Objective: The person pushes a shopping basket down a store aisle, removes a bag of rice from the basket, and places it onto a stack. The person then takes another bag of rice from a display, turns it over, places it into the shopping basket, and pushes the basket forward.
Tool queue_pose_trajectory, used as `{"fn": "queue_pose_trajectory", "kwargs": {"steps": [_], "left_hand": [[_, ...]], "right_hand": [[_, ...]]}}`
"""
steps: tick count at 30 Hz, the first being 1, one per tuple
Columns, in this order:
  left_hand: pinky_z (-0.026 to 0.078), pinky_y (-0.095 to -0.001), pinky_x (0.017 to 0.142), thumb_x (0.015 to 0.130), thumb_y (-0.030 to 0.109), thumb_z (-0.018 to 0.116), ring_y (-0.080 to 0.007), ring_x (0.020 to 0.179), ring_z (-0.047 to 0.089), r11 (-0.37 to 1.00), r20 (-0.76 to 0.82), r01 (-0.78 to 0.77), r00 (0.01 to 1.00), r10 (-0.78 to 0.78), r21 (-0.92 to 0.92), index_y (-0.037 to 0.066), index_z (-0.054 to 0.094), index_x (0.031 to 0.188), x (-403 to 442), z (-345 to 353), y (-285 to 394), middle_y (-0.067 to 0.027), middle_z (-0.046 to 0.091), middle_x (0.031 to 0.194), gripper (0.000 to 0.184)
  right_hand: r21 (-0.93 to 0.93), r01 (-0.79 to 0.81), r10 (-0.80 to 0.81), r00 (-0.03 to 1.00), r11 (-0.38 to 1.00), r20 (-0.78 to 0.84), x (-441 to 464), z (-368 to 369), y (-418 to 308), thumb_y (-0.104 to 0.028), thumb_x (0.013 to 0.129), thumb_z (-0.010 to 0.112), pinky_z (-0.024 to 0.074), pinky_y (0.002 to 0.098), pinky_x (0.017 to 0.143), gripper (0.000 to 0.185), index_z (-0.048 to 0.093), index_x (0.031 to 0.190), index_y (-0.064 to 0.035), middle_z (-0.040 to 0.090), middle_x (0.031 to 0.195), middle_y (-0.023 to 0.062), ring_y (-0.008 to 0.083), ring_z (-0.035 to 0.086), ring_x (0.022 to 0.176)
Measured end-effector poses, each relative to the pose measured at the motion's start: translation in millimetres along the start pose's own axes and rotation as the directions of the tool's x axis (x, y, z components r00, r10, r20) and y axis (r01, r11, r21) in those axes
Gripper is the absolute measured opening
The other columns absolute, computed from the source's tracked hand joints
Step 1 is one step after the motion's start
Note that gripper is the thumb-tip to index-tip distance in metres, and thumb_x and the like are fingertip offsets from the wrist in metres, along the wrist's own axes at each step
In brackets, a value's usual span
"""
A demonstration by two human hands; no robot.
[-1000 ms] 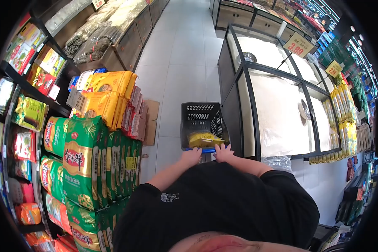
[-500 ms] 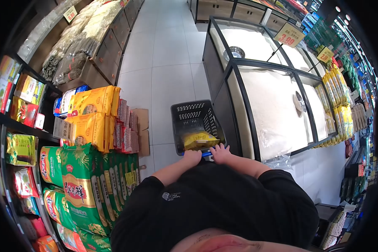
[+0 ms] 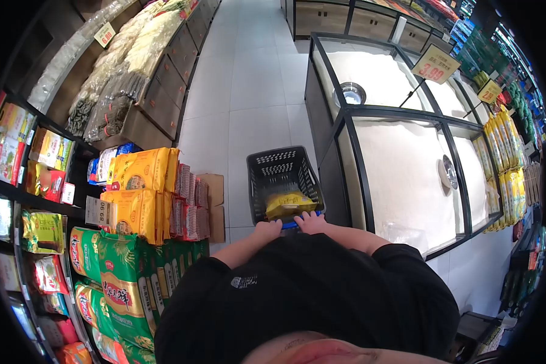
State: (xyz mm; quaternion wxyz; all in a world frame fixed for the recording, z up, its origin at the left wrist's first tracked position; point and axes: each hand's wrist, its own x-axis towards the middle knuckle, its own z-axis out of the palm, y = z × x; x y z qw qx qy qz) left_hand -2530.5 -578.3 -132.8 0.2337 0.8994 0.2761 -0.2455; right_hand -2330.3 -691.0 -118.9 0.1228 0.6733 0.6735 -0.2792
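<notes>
A black shopping basket (image 3: pixel 257 193) with perforated walls is in front of me, low in the aisle. Inside lies a yellow plastic package (image 3: pixel 291 203), near the side closest to me. A blue handle (image 3: pixel 289 225) runs along the basket's near edge. My left hand (image 3: pixel 267 230) is closed on the left end of this handle. Toward its right end, my right hand (image 3: pixel 309 222) wraps over the same bar. The undersides of the fingers are hidden on both hands.
Framed bins of white grain (image 3: pixel 394 164) with metal bowls (image 3: pixel 350 94) flank the aisle's right side. On the left are stacked orange bags (image 3: pixel 133 209), green bags (image 3: pixel 118 285), a flattened cardboard piece (image 3: pixel 215 191) and bagged dried goods (image 3: pixel 142 54). Pale floor tiles (image 3: pixel 249 79) run ahead.
The bins and shelf goods have shifted downward in view as I advance along the aisle with the basket. Both hands stay on the handle.
</notes>
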Motion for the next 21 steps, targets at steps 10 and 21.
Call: {"fn": "queue_pose_trajectory", "kwargs": {"steps": [10, 21], "left_hand": [[0.058, -0.0511, 0.074, 0.102, 0.023, 0.047, -0.0383, 0.09, 0.074, 0.999, -0.18, -0.035, 0.983, 0.039, 0.023, 0.005, 0.054, 0.112, 49.1, -52.1, -41.8, -0.0195, 0.072, 0.101, 0.021], [0.06, -0.0482, 0.076, 0.1, 0.021, 0.046, -0.0363, 0.095, 0.075, 0.99, -0.113, -0.131, 0.984, 0.135, 0.049, 0.006, 0.056, 0.113, 109.4, -120.1, -107.7, -0.0191, 0.073, 0.106, 0.022]], "right_hand": [[0.117, -0.179, 0.184, 0.982, 0.977, -0.039, 47.8, -81.3, 0.6, -0.04, 0.093, 0.06, 0.0284, 0.0812, 0.106, 0.071, 0.036, 0.156, -0.0164, 0.035, 0.156, 0.0249, 0.0663, 0.025, 0.142], [0.021, -0.264, 0.251, 0.934, 0.964, 0.255, 142.8, -133.5, 14.2, -0.04, 0.093, 0.063, 0.03, 0.0812, 0.106, 0.081, 0.027, 0.161, -0.0174, 0.027, 0.161, 0.0222, 0.0646, 0.018, 0.146]]}}
